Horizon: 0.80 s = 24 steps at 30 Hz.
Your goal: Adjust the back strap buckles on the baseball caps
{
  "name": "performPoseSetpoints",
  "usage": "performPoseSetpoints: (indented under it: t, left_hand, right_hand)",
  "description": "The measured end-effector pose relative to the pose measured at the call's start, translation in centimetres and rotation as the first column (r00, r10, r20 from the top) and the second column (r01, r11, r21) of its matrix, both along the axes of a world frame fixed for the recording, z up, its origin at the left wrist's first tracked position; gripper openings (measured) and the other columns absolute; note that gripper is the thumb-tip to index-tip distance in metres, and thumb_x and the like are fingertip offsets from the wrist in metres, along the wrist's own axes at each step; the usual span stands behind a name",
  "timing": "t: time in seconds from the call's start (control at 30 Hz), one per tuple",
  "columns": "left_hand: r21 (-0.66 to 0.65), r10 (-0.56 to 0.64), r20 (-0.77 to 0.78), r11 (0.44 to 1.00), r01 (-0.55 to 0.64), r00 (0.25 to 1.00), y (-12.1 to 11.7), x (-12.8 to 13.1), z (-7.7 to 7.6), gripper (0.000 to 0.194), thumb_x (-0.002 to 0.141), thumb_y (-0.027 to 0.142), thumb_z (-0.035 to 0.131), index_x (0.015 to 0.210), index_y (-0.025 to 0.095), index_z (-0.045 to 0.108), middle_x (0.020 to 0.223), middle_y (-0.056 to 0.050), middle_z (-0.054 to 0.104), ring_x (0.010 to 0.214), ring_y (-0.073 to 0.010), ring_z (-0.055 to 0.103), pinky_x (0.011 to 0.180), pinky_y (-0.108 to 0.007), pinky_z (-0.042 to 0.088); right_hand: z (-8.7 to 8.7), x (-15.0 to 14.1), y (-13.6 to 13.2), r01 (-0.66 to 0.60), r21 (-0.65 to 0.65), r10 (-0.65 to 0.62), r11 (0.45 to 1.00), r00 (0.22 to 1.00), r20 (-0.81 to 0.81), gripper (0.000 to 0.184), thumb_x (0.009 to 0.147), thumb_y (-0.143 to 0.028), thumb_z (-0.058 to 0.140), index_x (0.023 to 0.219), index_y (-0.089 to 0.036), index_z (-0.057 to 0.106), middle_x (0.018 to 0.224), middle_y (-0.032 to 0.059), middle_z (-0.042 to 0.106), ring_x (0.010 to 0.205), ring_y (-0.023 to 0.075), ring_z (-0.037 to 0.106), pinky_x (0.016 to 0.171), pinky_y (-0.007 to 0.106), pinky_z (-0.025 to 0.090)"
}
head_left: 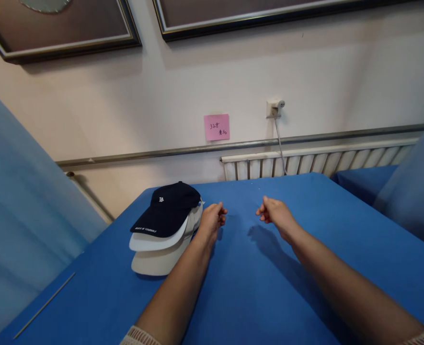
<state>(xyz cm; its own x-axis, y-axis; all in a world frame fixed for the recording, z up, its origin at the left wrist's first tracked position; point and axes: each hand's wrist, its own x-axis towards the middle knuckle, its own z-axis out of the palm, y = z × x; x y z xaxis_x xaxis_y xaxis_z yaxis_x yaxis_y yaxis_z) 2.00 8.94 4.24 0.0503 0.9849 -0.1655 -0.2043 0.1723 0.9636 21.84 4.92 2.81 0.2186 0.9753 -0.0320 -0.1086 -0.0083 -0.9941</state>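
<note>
My left hand [212, 220] is above the blue-covered table [247, 287], just right of a stack of caps. Its fingers are curled in, and I see nothing in them. Across a short gap, my right hand [275, 213] hovers with its fingers bent inward, also showing nothing held; its shadow falls on the cloth below. On top of the stack sits a dark navy baseball cap [174, 206] with small white lettering on its front and brim. Under it stick out the brims of a white cap [157, 242] and a pale beige cap [157, 263]. My left forearm partly covers the stack's right side.
A thin rod [44, 305] lies near the table's left edge. Blue curtains [28, 201] hang on both sides. Behind the table are a metal rail [168, 152], a radiator [305, 163], a socket with a plugged cord [274, 109] and a pink note [216, 127].
</note>
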Motion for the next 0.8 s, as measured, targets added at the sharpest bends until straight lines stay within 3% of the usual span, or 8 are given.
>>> performPoseSetpoints:
  t: [0.1,0.23,0.3,0.4,0.5,0.57,0.7,0.8]
  left_hand:
    - [0.030,0.074,0.010,0.997,-0.074,0.997,-3.0,-2.3,0.2,0.032,0.064,0.033,0.074,0.087,0.017,0.058,0.075,0.001,0.062,0.051,-0.0071,0.051,0.050,-0.020,0.036]
    - [0.220,0.337,-0.132,0.927,-0.304,0.932,-8.0,-7.0,0.6,0.039,0.070,0.037,0.071,0.103,0.018,0.059,0.065,0.005,0.055,0.051,-0.0084,0.050,0.050,-0.020,0.037]
    - [0.391,0.495,-0.252,0.838,-0.381,0.831,-9.9,-9.7,0.9,0.034,0.075,0.044,0.066,0.098,0.019,0.061,0.062,0.005,0.052,0.051,-0.0094,0.048,0.049,-0.020,0.037]
    - [0.593,0.695,-0.449,0.702,-0.395,0.562,-11.3,-13.0,2.1,0.039,0.077,0.050,0.062,0.100,0.019,0.062,0.074,-0.001,0.062,0.063,-0.0154,0.058,0.056,-0.025,0.044]
    - [0.571,0.622,-0.744,0.781,-0.252,0.243,-10.8,-14.8,3.7,0.054,0.082,0.054,0.056,0.125,0.022,0.056,0.079,-0.004,0.070,0.077,-0.0247,0.066,0.065,-0.031,0.046]
    - [0.521,0.557,-0.822,0.819,-0.241,0.117,-9.8,-15.3,4.6,0.063,0.083,0.058,0.053,0.135,0.021,0.050,0.088,-0.008,0.073,0.087,-0.0303,0.067,0.070,-0.035,0.048]
    - [0.445,0.464,-0.886,0.861,-0.247,0.019,-7.5,-15.0,5.1,0.074,0.080,0.065,0.052,0.138,0.018,0.048,0.102,-0.016,0.073,0.097,-0.0362,0.066,0.076,-0.040,0.049]
    - [0.496,0.512,-0.859,0.838,-0.227,0.013,-6.2,-14.3,4.7,0.065,0.081,0.059,0.054,0.132,0.019,0.055,0.102,-0.016,0.072,0.093,-0.0341,0.066,0.074,-0.038,0.048]
  right_hand:
    - [-2.4,-1.5,-2.8,-0.070,-0.079,0.070,0.994,0.998,-0.004,0.013,0.085,-0.030,0.053,0.086,-0.019,0.059,0.081,0.0044,0.072,0.045,0.0096,0.056,0.045,0.022,0.039]
    - [-6.8,-2.9,-5.6,-0.246,-0.120,0.245,0.962,0.969,-0.027,0.012,0.082,-0.025,0.054,0.092,-0.020,0.057,0.091,0.0057,0.071,0.049,0.0091,0.058,0.046,0.022,0.040]
    - [-8.6,-3.1,-6.0,-0.286,-0.139,0.286,0.948,0.958,-0.022,0.008,0.082,-0.027,0.055,0.087,-0.020,0.056,0.087,0.0051,0.070,0.049,0.0089,0.058,0.045,0.021,0.039]
    - [-10.1,-2.6,-5.3,-0.306,-0.142,0.311,0.941,0.950,0.020,0.013,0.082,-0.033,0.057,0.082,-0.021,0.054,0.079,0.0025,0.068,0.048,0.0092,0.056,0.042,0.020,0.037]
    - [-10.2,-1.5,-4.3,-0.350,-0.114,0.356,0.930,0.934,0.033,0.016,0.083,-0.036,0.057,0.080,-0.020,0.056,0.068,0.0007,0.065,0.046,0.0097,0.054,0.044,0.021,0.039]
    - [-10.0,-0.7,-4.0,-0.364,-0.101,0.368,0.926,0.929,0.026,0.017,0.083,-0.036,0.058,0.080,-0.020,0.056,0.067,0.0010,0.065,0.047,0.0101,0.054,0.047,0.022,0.041]
    - [-9.8,0.6,-3.9,-0.370,-0.083,0.373,0.925,0.928,0.021,0.021,0.080,-0.039,0.062,0.078,-0.019,0.057,0.066,0.0013,0.065,0.049,0.0102,0.055,0.050,0.023,0.043]
    - [-9.7,1.2,-4.1,-0.352,-0.073,0.354,0.933,0.935,0.016,0.025,0.077,-0.042,0.066,0.076,-0.019,0.057,0.065,0.0005,0.064,0.049,0.0098,0.055,0.049,0.022,0.042]
